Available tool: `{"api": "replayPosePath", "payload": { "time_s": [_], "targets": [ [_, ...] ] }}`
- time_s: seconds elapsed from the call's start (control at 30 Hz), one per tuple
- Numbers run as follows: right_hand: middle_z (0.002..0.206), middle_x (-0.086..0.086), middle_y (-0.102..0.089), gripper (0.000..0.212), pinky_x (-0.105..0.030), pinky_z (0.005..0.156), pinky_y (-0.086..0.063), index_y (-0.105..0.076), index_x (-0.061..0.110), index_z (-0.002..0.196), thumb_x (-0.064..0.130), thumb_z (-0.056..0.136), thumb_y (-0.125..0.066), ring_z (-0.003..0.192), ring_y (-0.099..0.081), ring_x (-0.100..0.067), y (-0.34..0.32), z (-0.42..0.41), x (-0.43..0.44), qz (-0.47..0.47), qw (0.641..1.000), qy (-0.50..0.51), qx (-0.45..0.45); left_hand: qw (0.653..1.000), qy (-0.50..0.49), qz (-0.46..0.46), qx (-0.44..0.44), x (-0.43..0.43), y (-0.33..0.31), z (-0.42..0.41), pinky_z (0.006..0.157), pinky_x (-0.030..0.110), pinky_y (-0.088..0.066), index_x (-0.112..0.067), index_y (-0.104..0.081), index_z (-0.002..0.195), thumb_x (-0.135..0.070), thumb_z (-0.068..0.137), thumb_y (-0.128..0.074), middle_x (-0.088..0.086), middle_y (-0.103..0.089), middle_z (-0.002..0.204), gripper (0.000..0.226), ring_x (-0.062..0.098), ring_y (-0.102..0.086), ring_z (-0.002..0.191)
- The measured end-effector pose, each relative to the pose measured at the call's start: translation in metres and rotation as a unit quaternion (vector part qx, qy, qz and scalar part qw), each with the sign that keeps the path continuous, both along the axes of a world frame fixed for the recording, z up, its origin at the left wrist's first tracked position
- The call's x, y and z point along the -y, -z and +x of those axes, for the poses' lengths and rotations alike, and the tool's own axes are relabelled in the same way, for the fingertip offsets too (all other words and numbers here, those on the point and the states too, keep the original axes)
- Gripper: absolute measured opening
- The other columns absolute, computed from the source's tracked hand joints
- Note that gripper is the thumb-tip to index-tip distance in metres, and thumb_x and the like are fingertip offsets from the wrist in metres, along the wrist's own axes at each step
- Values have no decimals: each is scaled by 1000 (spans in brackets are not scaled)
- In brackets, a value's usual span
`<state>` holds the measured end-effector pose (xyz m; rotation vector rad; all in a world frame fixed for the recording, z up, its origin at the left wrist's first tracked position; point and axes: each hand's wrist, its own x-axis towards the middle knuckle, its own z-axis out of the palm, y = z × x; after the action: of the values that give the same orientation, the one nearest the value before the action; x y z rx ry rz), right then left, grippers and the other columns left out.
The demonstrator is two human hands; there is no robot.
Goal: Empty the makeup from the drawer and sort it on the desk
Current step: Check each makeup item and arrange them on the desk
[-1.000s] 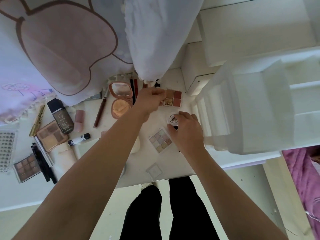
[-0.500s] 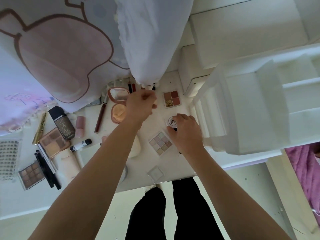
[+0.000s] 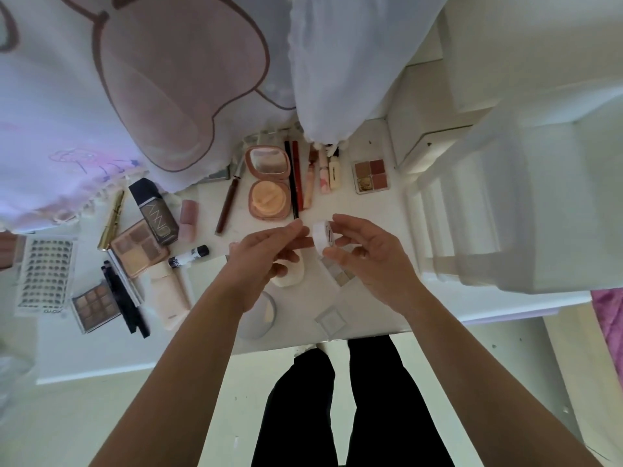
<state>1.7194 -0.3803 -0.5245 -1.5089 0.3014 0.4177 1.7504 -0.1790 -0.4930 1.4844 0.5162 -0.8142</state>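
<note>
My right hand [image 3: 367, 252] pinches a small round white jar [image 3: 323, 233] on its edge, lifted above the white desk [image 3: 357, 298]. My left hand [image 3: 261, 254] hovers just left of the jar with fingers stretched toward it, holding nothing. A four-pan reddish palette [image 3: 372, 176] lies at the back of the desk. An open pink compact [image 3: 269, 182] lies left of it, with several slim lip products [image 3: 312, 178] between them. A pale eyeshadow palette [image 3: 338, 273] is partly hidden under my right hand.
Left part of the desk holds a dark foundation bottle [image 3: 153, 212], brown palettes [image 3: 96, 306], a gold tube [image 3: 112, 215], a lash tray [image 3: 45, 273] and black pencils. White plastic drawers [image 3: 488, 214] stand at the right. A hanging white cloth [image 3: 344, 62] overhangs the back.
My left hand let go of the reddish palette at the back and came back toward the middle. My right hand lifted the white jar off the desk.
</note>
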Motion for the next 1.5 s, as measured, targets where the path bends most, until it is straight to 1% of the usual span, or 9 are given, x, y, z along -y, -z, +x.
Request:
{"api": "replayPosePath", "payload": {
  "time_s": [0.3,0.37,0.63,0.8,0.97,1.03,1.13,1.3,1.5],
  "targets": [
    [111,20,-71,47,-37,87,-55,-64,41,116,18,80,-83,99,-65,-14,-16,5,-10,-32,998,-42,42,998,35,-58,-19,-7,1,5,73,29,-41,-8,-76,103,-48,74,-76,2,-64,82,49,16,-51,78],
    [110,22,-70,47,-30,85,-54,-63,42,116,22,80,-84,99,-64,-7,-18,4,-11,-54,996,-51,54,997,17,-77,-17,-8,2,4,73,28,-42,3,-71,109,-45,74,-79,8,-63,85,60,15,-53,77],
    [105,16,-61,47,-8,78,-43,-68,25,122,36,79,-83,97,-60,0,-24,8,-4,-141,978,-114,105,990,8,-142,-7,-3,3,2,74,23,-56,3,-68,113,-21,83,-65,14,-73,98,38,18,-67,84],
    [120,11,-54,55,-17,93,-46,-62,21,131,30,81,-83,109,-56,-3,-24,10,-3,-184,952,-181,167,987,-5,-157,-22,-3,0,3,79,28,-57,14,-60,119,-23,88,-61,25,-69,112,48,27,-69,96],
    [122,18,-51,76,-9,84,-43,-53,29,137,52,72,-83,104,-54,4,-27,12,-5,-210,955,-173,121,984,-29,-173,-31,-3,1,6,86,32,-58,8,-64,118,-18,89,-60,25,-69,116,40,30,-69,104],
    [113,19,-57,64,-9,79,-43,-60,32,129,59,74,-78,97,-58,3,-27,12,-5,-232,953,-159,113,983,-31,-176,-32,-2,1,6,82,29,-58,11,-61,120,-17,88,-61,25,-69,114,43,28,-69,100],
    [108,16,-63,50,-9,75,-42,-66,30,121,47,77,-82,90,-60,-4,-25,12,-3,-214,960,-130,121,983,-25,-176,-32,1,2,6,81,26,-56,11,-61,121,-16,88,-61,21,-70,112,43,24,-69,97],
    [120,16,-55,78,-12,77,-43,-55,29,136,50,68,-86,96,-56,-3,-23,15,2,-200,963,-153,91,982,-30,-180,-41,2,3,6,84,27,-56,7,-63,120,-16,87,-60,22,-69,117,40,27,-69,105],
    [102,17,-65,51,-11,73,-42,-68,33,119,47,73,-85,88,-60,-5,-26,18,6,-190,964,-155,102,985,-17,-171,-27,2,2,8,88,29,-56,3,-67,117,-18,86,-64,19,-70,116,37,25,-68,104]
  ]
}}
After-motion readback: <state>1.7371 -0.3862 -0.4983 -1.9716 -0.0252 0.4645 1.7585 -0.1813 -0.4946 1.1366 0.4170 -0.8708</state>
